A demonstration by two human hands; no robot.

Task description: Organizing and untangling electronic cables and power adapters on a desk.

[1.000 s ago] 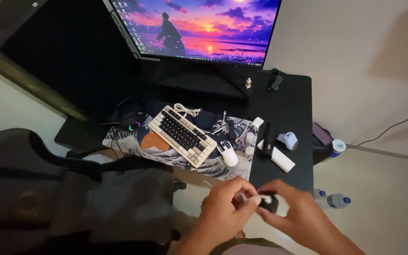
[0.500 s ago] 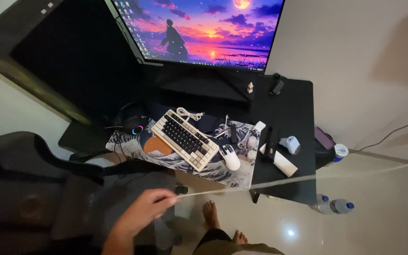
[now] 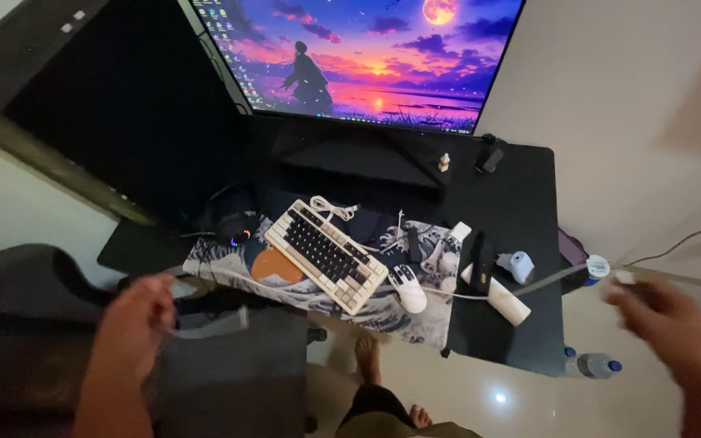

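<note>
My left hand [image 3: 135,324] is low on the left, over the dark chair [image 3: 26,349], with its fingers closed on one end of a thin white cord [image 3: 204,328]. Far to the right, blurred by motion, my right hand [image 3: 663,320] pinches the cord's other, pale end. The cord runs taut between them, crossing the front of the black desk [image 3: 521,195]. A beige and black keyboard [image 3: 326,253] and a white mouse [image 3: 409,290] lie on a wave-print mat [image 3: 229,261] beyond the hands.
A wide monitor [image 3: 359,57] showing a sunset picture stands at the back of the desk. A headset [image 3: 233,223], a white cylinder [image 3: 501,298] and small gadgets lie on the desk. A water bottle [image 3: 594,365] rests on the glossy floor. My bare feet are below.
My hands were together low in the middle holding a small dark object. They have pulled far apart, left hand to the left and right hand to the right, drawing the cord out.
</note>
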